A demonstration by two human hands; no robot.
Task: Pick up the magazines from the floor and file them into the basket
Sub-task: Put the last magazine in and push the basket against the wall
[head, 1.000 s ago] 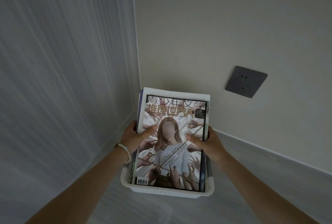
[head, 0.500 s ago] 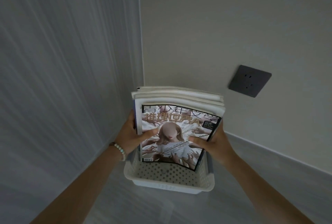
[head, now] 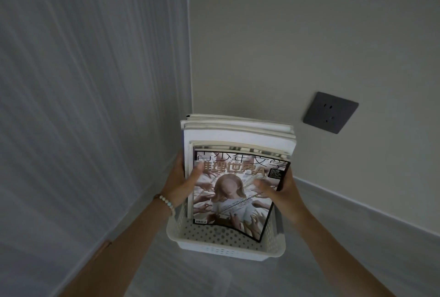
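A white perforated plastic basket [head: 221, 248] sits on the floor in the room's corner. Several magazines [head: 238, 134] stand on end inside it, tilted back toward the far wall. The front magazine [head: 234, 201] has a cover with a long-haired figure, many reaching hands and chains; its lower edge curls forward above the basket's bottom. My left hand [head: 179, 183] grips the stack's left edge, thumb on the front cover. My right hand [head: 277, 189] holds the right edge, thumb also on the cover. A bead bracelet is on my left wrist.
A striped wall panel [head: 83, 106] runs along the left, a plain wall [head: 309, 34] behind the basket. A dark wall socket [head: 330, 112] sits to the upper right. A skirting board [head: 369, 206] lines the right wall above the grey floor [head: 333, 261].
The magazines have tipped back from leaning toward me to leaning toward the far wall, baring the basket's front bottom. Both hands kept their hold on the stack's sides.
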